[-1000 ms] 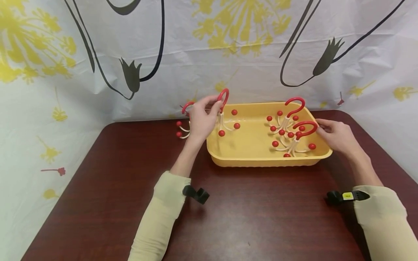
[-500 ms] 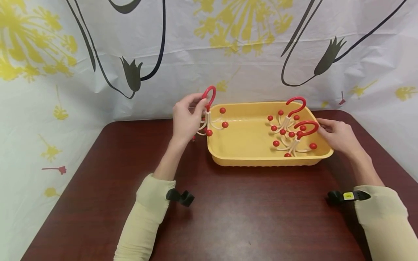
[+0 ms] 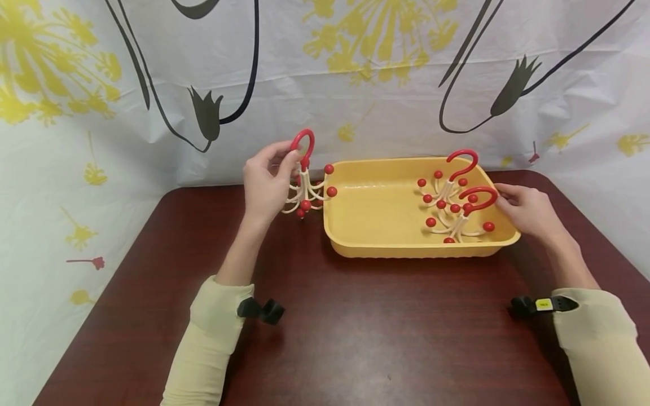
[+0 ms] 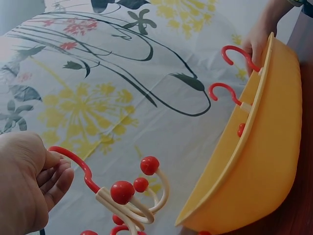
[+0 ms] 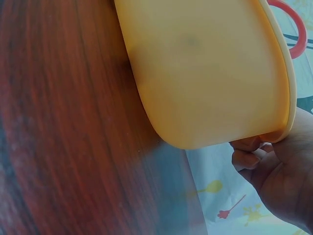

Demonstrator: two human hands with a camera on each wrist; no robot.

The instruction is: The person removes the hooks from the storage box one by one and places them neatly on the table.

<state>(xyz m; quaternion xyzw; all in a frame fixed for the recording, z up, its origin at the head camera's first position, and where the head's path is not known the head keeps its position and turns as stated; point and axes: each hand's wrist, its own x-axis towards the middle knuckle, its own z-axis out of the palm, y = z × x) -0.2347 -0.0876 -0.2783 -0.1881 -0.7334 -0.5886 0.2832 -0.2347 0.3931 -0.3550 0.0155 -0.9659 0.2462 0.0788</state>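
My left hand (image 3: 267, 183) pinches the red hook of a hook hanger (image 3: 304, 179), whose cream arms end in red balls. It hangs upright just left of the yellow plastic tub (image 3: 378, 252). Behind it, more red balls and cream arms show, apparently of another hanger mostly hidden. In the left wrist view the held hanger (image 4: 122, 192) dangles below my thumb and fingers. At the tub's right end my right hand (image 3: 528, 211) grips the rim; the right wrist view shows fingers curled under the rim (image 5: 288, 105).
Inside the tub's right half stand two similar hangers, one farther back (image 3: 446, 192) and one nearer (image 3: 459, 225), red hooks up. The dark wooden table (image 3: 355, 327) carries the tub near its back edge. A patterned white sheet (image 3: 284, 84) rises behind the table.
My left hand has moved left with the hanger, from over the tub's left end to outside its left rim. The right hand stays on the tub.
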